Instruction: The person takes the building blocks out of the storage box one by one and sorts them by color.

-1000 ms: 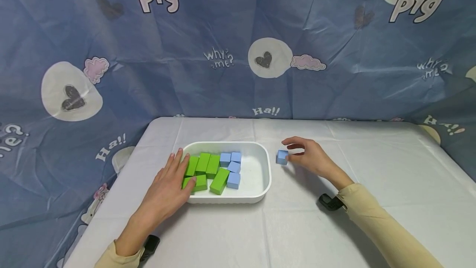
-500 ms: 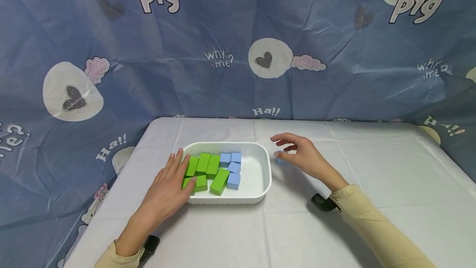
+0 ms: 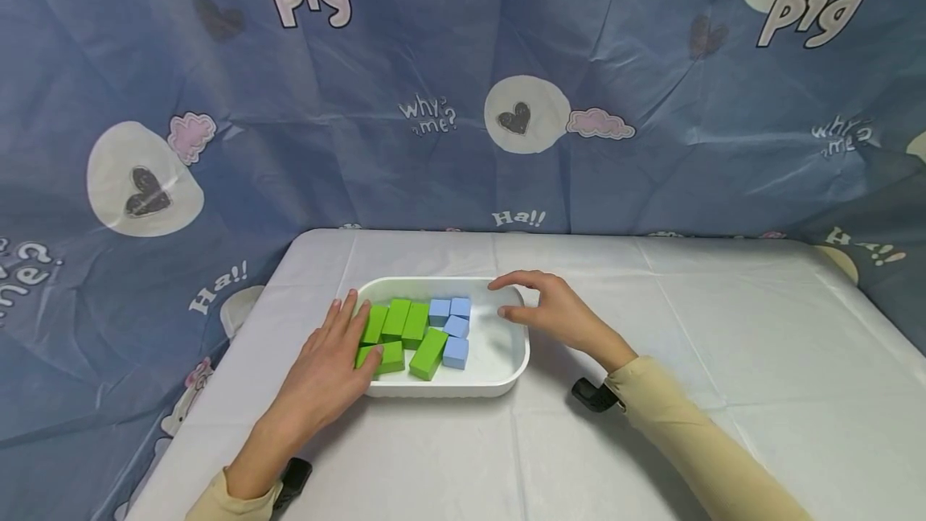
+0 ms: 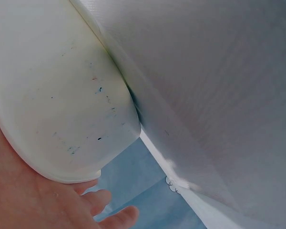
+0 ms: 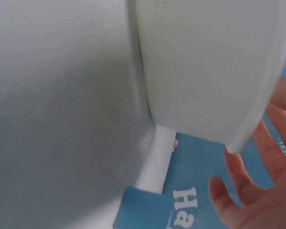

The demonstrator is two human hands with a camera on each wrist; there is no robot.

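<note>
A white tray (image 3: 499, 360) holds several green rectangular blocks (image 3: 428, 354) on its left side and several small blue cubes (image 3: 456, 352) near the middle. My left hand (image 3: 321, 380) lies over the tray's left end with straight fingers, the thumb across the rim beside a green block. Over the right rim reaches my right hand (image 3: 560, 313), its thumb and index finger held apart with nothing visible between them. The blue cube seen earlier on the table right of the tray is hidden. In the right wrist view, relaxed fingers (image 5: 243, 179) overlap the tray's rim.
A white cloth (image 3: 463, 457) covers the table under the tray. Behind it hangs a blue printed curtain (image 3: 434, 183). A black wrist camera (image 3: 595, 395) sits under the right wrist, another black camera (image 3: 292, 481) under the left.
My right hand has moved left from beside the lone blue cube to over the tray's right end. The cube has gone out of sight. My left hand has stayed put.
</note>
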